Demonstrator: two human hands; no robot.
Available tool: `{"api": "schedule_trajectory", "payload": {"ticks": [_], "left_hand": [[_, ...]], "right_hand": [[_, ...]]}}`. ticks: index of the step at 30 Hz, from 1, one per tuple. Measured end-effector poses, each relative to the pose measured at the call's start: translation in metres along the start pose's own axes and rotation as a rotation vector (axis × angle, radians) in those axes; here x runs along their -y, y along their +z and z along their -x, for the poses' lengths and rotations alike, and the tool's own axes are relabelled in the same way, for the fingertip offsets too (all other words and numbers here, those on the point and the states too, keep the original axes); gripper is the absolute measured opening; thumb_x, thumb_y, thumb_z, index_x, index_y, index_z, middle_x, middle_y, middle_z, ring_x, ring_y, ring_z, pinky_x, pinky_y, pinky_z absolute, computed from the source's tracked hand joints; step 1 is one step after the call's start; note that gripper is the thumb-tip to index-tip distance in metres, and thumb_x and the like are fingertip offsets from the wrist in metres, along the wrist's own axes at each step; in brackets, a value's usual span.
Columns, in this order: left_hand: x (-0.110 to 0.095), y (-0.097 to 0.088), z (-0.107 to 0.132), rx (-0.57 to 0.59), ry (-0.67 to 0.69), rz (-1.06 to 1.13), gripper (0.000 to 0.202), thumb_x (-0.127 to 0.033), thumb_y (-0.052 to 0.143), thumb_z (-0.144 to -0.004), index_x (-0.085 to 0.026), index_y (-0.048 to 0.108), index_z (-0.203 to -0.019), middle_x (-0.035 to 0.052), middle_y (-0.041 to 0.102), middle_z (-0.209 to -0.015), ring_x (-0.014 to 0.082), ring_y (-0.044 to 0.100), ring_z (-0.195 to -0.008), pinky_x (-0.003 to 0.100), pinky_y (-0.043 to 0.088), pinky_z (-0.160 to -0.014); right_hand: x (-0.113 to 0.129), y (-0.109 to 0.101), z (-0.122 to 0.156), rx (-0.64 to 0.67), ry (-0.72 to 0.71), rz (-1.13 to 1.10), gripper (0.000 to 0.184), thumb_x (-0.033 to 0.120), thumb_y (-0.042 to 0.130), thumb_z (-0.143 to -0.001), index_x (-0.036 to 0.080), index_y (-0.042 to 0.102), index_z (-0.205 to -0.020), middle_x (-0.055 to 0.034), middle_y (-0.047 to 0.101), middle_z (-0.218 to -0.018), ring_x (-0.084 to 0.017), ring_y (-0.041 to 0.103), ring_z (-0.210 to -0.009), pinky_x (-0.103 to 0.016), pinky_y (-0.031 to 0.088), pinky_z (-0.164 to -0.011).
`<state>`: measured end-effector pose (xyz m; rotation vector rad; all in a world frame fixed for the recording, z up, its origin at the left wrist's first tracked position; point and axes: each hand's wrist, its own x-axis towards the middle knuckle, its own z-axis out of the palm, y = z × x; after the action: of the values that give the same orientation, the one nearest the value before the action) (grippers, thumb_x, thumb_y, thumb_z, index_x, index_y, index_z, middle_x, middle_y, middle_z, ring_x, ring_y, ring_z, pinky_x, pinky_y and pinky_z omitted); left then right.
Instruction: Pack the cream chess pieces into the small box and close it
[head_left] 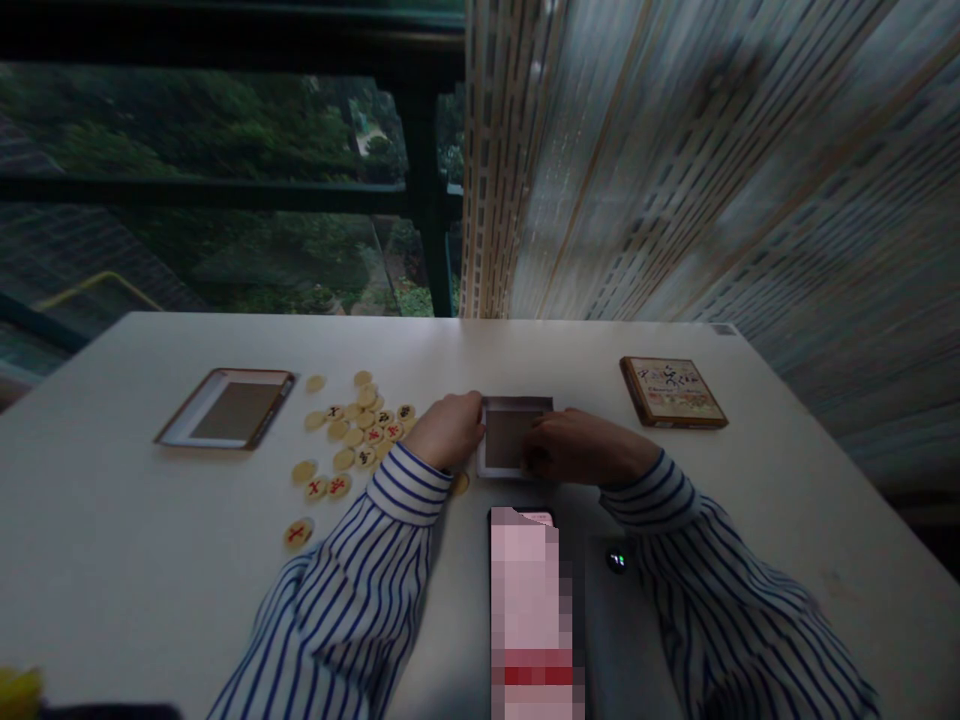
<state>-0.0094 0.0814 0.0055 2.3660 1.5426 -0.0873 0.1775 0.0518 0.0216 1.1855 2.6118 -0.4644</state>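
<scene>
A small open box tray (517, 408) with a white rim and a brown inside lies on the white table (112, 560) in front of me. My left hand (448, 430) grips its left edge with curled fingers. Over the tray's right side rests my right hand (577, 447), fingers bent down onto it. Both sleeves are blue-and-white striped. Several round wooden game discs (360, 425) with red or black characters are scattered just left of my left hand. One disc (460, 483) peeks out under my left wrist.
A second open box half (229, 407) lies at the left. At the right sits a printed box lid (672, 391). A blurred-out phone (531, 610) stands near me, beside a small dark device with a light (616, 559). A window and ribbed wall stand behind the table.
</scene>
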Motion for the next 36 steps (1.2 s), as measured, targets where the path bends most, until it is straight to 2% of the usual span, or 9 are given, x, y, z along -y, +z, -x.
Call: {"api": "schedule_trajectory", "payload": {"ticks": [8,11,16,25,29,33,36], "left_hand": [[0.000,0.000,0.001,-0.030,0.023,-0.009,0.012,-0.022,0.046,-0.079,-0.017,0.055,-0.086,0.0100,0.065,-0.082,0.0218,0.061,-0.078,0.029,0.042,-0.063],[0.001,-0.004,0.003,-0.029,-0.002,-0.003,0.013,-0.025,0.047,-0.080,-0.017,0.055,-0.085,0.0089,0.065,-0.082,0.0209,0.061,-0.078,0.028,0.041,-0.063],[0.008,-0.014,0.007,-0.093,-0.023,0.047,0.014,-0.029,0.047,-0.081,-0.018,0.055,-0.084,0.0062,0.064,-0.079,0.0184,0.060,-0.074,0.027,0.040,-0.061],[0.015,-0.037,0.025,-0.287,0.008,0.148,0.014,-0.029,0.046,-0.082,-0.019,0.056,-0.079,0.0028,0.065,-0.076,0.0159,0.059,-0.070,0.025,0.039,-0.059],[0.014,-0.043,0.035,-0.347,0.011,0.169,0.016,-0.030,0.046,-0.083,-0.020,0.058,-0.079,0.0013,0.065,-0.075,0.0157,0.059,-0.070,0.026,0.039,-0.061],[0.013,-0.037,0.048,-0.389,-0.023,0.186,0.016,-0.030,0.046,-0.083,-0.021,0.059,-0.081,0.0018,0.066,-0.077,0.0158,0.060,-0.071,0.026,0.039,-0.060],[0.016,-0.022,0.060,-0.405,-0.037,0.204,0.017,-0.031,0.046,-0.084,-0.020,0.060,-0.082,0.0022,0.065,-0.076,0.0160,0.059,-0.070,0.027,0.040,-0.061]], "right_hand": [[-0.003,-0.002,0.003,-0.042,-0.004,0.015,0.018,0.030,0.052,-0.078,0.019,0.065,-0.082,-0.0054,0.067,-0.082,-0.017,0.060,-0.073,-0.026,0.037,-0.061],[-0.007,-0.005,0.007,-0.091,0.004,0.018,0.016,0.025,0.052,-0.078,0.019,0.065,-0.085,-0.0055,0.067,-0.084,-0.017,0.060,-0.077,-0.026,0.037,-0.064],[-0.010,-0.014,0.012,-0.249,0.084,0.073,0.019,0.018,0.045,-0.082,0.017,0.063,-0.087,-0.0068,0.066,-0.085,-0.017,0.058,-0.076,-0.027,0.036,-0.065],[0.006,-0.022,0.012,-0.517,0.051,0.048,0.020,0.020,0.041,-0.086,0.015,0.061,-0.090,-0.0069,0.063,-0.083,-0.016,0.053,-0.077,-0.028,0.033,-0.071],[0.014,-0.024,0.012,-0.591,0.059,0.047,0.022,0.022,0.039,-0.088,0.015,0.060,-0.088,-0.0065,0.062,-0.081,-0.016,0.051,-0.078,-0.028,0.032,-0.071],[0.019,-0.022,0.009,-0.629,0.058,0.023,0.020,0.021,0.040,-0.087,0.015,0.060,-0.087,-0.0063,0.061,-0.082,-0.016,0.051,-0.078,-0.028,0.032,-0.071],[0.023,-0.017,0.005,-0.628,0.035,0.013,0.018,0.021,0.043,-0.087,0.015,0.060,-0.089,-0.0065,0.062,-0.085,-0.016,0.052,-0.080,-0.027,0.033,-0.071]]}}
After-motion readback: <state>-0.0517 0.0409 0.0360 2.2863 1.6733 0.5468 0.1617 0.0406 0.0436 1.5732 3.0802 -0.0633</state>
